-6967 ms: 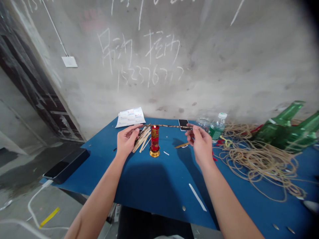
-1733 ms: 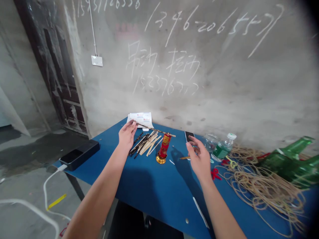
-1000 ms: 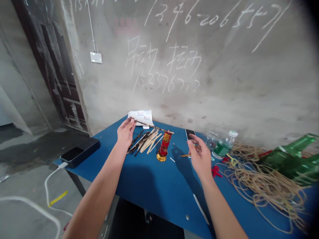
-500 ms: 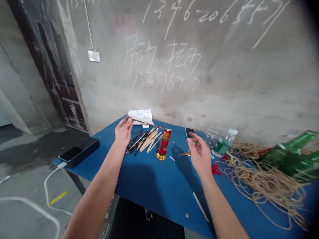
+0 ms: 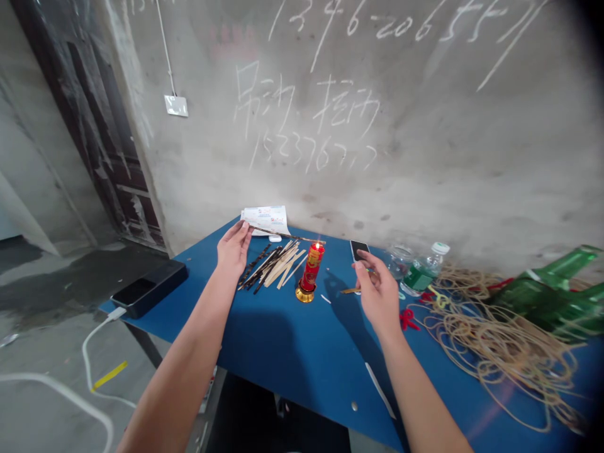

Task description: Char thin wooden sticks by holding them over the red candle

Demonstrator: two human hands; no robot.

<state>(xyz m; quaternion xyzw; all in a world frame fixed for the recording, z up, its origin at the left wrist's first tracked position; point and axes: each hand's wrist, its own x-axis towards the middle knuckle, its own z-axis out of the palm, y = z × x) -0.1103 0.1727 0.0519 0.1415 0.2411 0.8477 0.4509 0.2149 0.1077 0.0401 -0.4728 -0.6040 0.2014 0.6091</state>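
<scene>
My left hand (image 5: pixel 233 248) pinches one end of a thin, dark scorched stick (image 5: pixel 283 234), held level above a heap of several pale and blackened sticks (image 5: pixel 272 265). The stick's far tip ends just left of the flame on a lit red candle (image 5: pixel 311 272) with a gold base. My right hand (image 5: pixel 376 290) hovers to the right of the candle, fingers loosely curled and apart, holding nothing. A short pale stick (image 5: pixel 350 290) lies on the blue table (image 5: pixel 292 352) just left of that hand.
Against the concrete wall lie a paper sheet (image 5: pixel 265 219), a phone (image 5: pixel 359 249), a glass jar (image 5: pixel 399 258) and a water bottle (image 5: pixel 421 271). A tangle of tan cord (image 5: pixel 500 340) and green bottles (image 5: pixel 550 296) fill the right side. A black device (image 5: pixel 148 288) sits at the left corner.
Seven seconds ago both hands held the stick over the flame. Since then the right hand has let go and the left has drawn the stick leftward, off the flame.
</scene>
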